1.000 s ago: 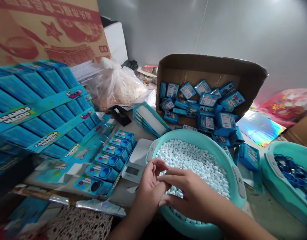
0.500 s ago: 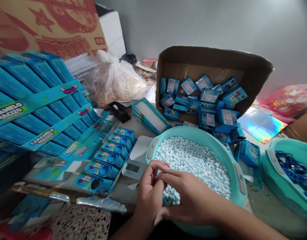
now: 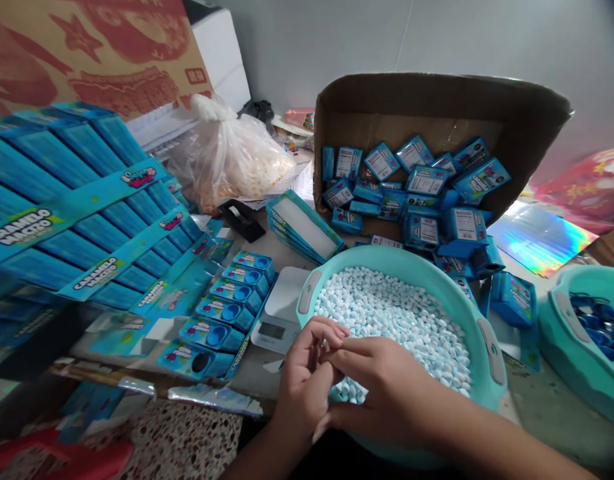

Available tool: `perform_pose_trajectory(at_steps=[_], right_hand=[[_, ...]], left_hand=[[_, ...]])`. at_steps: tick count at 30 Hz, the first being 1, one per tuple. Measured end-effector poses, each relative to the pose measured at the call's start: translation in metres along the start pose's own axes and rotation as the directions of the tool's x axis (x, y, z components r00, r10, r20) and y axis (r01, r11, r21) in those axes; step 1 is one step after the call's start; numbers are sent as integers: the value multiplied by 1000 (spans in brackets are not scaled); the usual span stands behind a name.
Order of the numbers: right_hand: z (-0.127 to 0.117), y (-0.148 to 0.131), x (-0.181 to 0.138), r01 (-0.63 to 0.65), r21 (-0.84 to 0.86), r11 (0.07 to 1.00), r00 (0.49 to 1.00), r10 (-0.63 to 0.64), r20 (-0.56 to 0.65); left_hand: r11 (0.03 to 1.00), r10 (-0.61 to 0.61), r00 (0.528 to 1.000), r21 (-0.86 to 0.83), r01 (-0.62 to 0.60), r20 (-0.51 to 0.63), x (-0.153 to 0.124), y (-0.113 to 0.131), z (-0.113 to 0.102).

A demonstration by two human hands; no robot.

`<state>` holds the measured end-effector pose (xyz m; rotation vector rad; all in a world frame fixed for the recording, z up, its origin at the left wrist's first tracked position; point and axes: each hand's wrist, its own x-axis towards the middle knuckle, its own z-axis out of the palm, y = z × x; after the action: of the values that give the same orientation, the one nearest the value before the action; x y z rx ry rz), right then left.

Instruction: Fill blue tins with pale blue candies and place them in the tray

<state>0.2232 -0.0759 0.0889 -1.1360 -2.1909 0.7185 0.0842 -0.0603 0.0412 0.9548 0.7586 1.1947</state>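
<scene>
My left hand point(image 3: 309, 380) and my right hand point(image 3: 381, 380) are pressed together above the near left rim of a turquoise basin point(image 3: 489, 360). The fingers of both are curled in against each other, and whatever lies between them is hidden. Below and beyond them, the basin holds many small white and pale blue candies point(image 3: 401, 313). A kitchen scale point(image 3: 274, 331) sits just left of the hands, partly behind the basin. Farther left stands a row of small blue boxes point(image 3: 214, 331) with round holes in their fronts.
A tipped cardboard box point(image 3: 437, 100) holds loose blue boxes behind the basin. A second turquoise basin point(image 3: 561, 333) with dark blue caps stands right. Stacked blue display trays point(image 3: 77, 207) fill the left. A tape dispenser point(image 3: 241, 220) and flat cards point(image 3: 307, 230) lie between.
The view has shifted a little, so most of the table things appear slightly farther right. My hands stay clasped together over the basin's near side.
</scene>
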Motion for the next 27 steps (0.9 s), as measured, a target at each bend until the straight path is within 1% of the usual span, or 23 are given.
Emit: perform_pose_trajectory(at_steps=[3,6,9,15,22,27], right_hand=[[-1,0,0,9,16,1000,1000,-9,0],[-3,0,0,7,28,1000,1000,-8,25],[-5,-1,0,4,54,999,999,-7,44],[-9,-1,0,55,88,995,997,-59,44],[-10,-4,0,-3,53,999,993,-3,119],[-9,-2,0,11,48,999,992,-16,123]], left_hand=[[1000,5,1000,0,-5,26,-1,1,-1],[1000,23,999,-16,-22,43,-1,4,0],[999,38,998,-26,-37,41,-1,8,2],[994,107,994,-32,-106,37,-3,11,8],[995,87,995,-60,-84,44,-3,12,7],[993,107,993,-60,-104,50,-2,10,6]])
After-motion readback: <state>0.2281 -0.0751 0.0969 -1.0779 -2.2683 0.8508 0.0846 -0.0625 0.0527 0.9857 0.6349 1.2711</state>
